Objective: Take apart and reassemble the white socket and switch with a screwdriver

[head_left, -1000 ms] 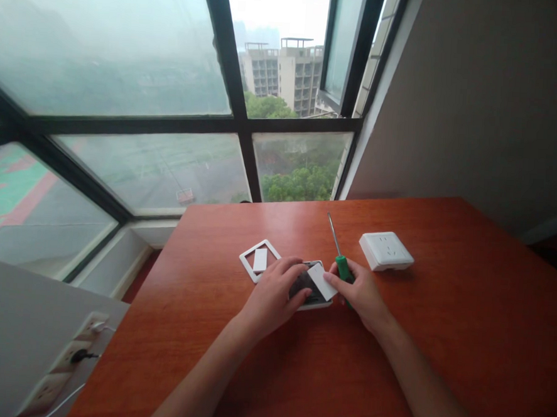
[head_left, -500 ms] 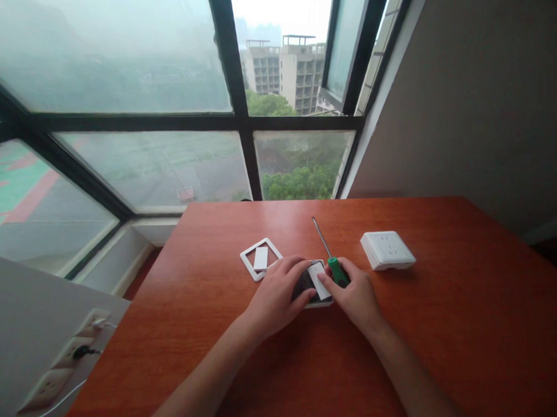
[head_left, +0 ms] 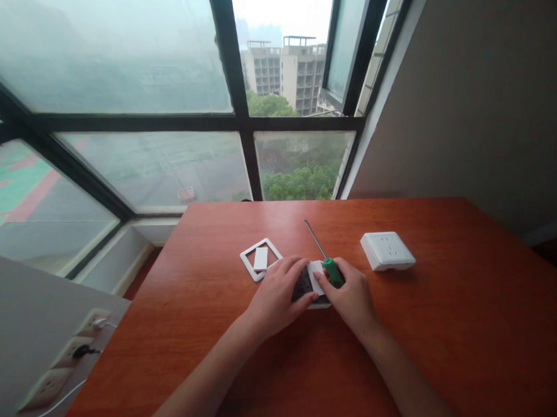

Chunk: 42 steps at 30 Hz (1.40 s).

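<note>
My left hand [head_left: 277, 294] rests curled on a small switch body [head_left: 306, 284] with a dark inside, lying on the red-brown table [head_left: 441, 332]. My right hand [head_left: 348, 296] grips a green-handled screwdriver [head_left: 330, 267], shaft pointing away to the upper left, and its fingers press a white rocker piece [head_left: 315, 275] onto the switch body. Both hands meet over it.
A white square frame [head_left: 260, 258] with a small white rocker lying inside it sits just left of my hands. A white wall socket [head_left: 387, 250] lies to the right. A power strip [head_left: 64, 363] with a plugged cable is at lower left. Windows stand behind the table.
My right hand moved left with the screwdriver, and the white rocker piece it held tilted over the switch body now sits lower against it. The left hand stayed put.
</note>
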Tool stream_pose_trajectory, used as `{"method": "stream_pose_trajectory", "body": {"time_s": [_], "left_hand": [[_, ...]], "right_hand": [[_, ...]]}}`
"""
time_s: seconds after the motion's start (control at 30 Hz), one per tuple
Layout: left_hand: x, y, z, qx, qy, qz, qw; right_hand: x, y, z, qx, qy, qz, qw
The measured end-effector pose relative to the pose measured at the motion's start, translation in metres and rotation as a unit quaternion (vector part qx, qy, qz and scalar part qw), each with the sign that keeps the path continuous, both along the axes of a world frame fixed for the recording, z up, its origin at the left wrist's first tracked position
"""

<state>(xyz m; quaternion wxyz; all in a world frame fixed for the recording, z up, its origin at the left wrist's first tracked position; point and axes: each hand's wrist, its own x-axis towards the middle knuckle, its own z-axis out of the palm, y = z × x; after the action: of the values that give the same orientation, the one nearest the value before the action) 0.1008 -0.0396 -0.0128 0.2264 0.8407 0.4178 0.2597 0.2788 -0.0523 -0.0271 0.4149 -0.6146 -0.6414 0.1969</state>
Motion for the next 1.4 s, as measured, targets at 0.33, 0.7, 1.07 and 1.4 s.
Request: {"method": "stream_pose_trajectory", "body": {"time_s": [0.33,0.7,1.07,1.4], "left_hand": [[0.001,0.000,0.001,-0.006,-0.005,-0.009,1.000],[-0.003,0.001,0.001,-0.009,-0.023,-0.016,1.000],[-0.003,0.000,0.003,-0.012,-0.037,-0.024,0.999],[0.009,0.004,-0.011,-0.033,-0.102,0.044,0.993]], "right_hand": [[0.002,0.001,-0.003,-0.003,-0.017,0.037,0.999],[0.013,0.006,-0.013,-0.081,0.084,0.051,0.992],[0.013,0.008,-0.018,-0.116,0.139,0.046,0.982],[0.012,0.010,-0.022,-0.147,0.181,0.040,0.972]]}}
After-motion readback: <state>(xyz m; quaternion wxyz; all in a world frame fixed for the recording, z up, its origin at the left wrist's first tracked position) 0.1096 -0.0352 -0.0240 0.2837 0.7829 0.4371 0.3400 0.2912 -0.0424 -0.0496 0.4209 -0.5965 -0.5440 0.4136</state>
